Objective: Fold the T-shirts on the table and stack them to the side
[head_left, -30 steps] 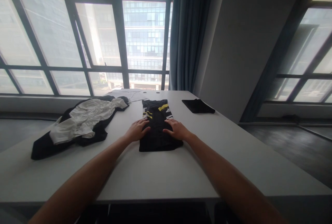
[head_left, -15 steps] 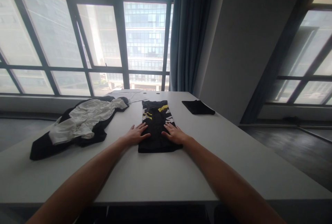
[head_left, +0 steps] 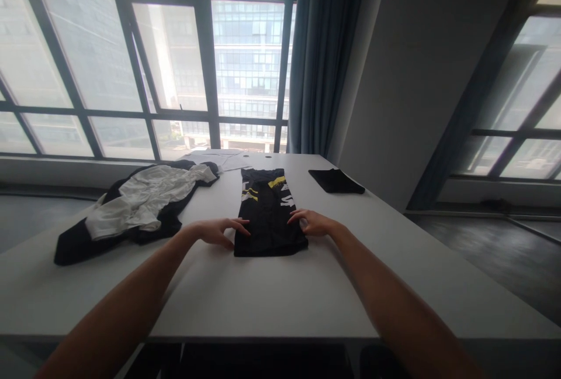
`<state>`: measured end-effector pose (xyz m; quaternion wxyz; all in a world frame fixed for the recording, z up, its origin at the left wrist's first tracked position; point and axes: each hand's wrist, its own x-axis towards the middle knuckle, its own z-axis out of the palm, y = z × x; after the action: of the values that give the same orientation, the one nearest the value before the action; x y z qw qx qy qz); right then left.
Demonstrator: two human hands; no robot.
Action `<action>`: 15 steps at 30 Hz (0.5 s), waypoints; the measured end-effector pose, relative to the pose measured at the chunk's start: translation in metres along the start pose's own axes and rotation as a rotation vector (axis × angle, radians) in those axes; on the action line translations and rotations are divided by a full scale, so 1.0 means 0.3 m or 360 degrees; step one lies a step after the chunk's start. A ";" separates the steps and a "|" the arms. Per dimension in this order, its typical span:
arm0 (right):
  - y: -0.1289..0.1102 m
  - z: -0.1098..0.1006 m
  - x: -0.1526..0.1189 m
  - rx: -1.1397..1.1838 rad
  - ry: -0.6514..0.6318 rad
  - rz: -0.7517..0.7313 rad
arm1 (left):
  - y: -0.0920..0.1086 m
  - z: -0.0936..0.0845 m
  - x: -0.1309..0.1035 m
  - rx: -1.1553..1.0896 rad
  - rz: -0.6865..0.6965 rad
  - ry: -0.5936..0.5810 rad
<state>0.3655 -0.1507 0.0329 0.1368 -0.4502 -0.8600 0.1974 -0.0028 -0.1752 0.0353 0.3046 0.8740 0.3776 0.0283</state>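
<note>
A folded black garment (head_left: 269,221) with yellow and white print lies flat in front of me, its long sides running away from me. At its left edge is my left hand (head_left: 219,231), fingers apart; the fingertips rest over the cloth and the thumb points down by the near left corner. Across from it, my right hand (head_left: 314,223) touches the right edge with its index finger stretched onto the cloth. The other right fingers are bent and partly hidden. Neither hand has lifted the cloth.
On the left of the white table (head_left: 272,303) a white garment (head_left: 149,195) lies crumpled on black clothing (head_left: 72,244). Another folded black cloth (head_left: 336,181) sits at the right edge. White sheets (head_left: 223,159) lie at the far end, below the windows.
Both hands have moved from lying flat on top of the garment outward to its side edges, with fingers now more bent. The garment has stayed in place.
</note>
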 end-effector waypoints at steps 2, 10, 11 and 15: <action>-0.002 0.003 0.002 0.0011 -0.0016 -0.0007 | 0.003 0.009 0.005 0.0013 0.0032 -0.0008; 0.000 0.046 0.053 0.0187 0.0578 -0.0143 | 0.020 0.074 0.073 0.0141 0.0212 0.0719; -0.001 0.048 0.057 0.0211 0.0632 -0.0119 | 0.021 0.078 0.077 0.0132 0.0250 0.0718; -0.002 0.046 0.061 0.0259 0.0677 -0.0091 | 0.030 0.085 0.088 0.0086 0.0285 0.0803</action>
<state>0.3491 -0.1387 0.0220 0.3564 -0.4447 -0.8054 0.1628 0.0288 -0.1752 0.0147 0.1736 0.8770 0.3633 0.2621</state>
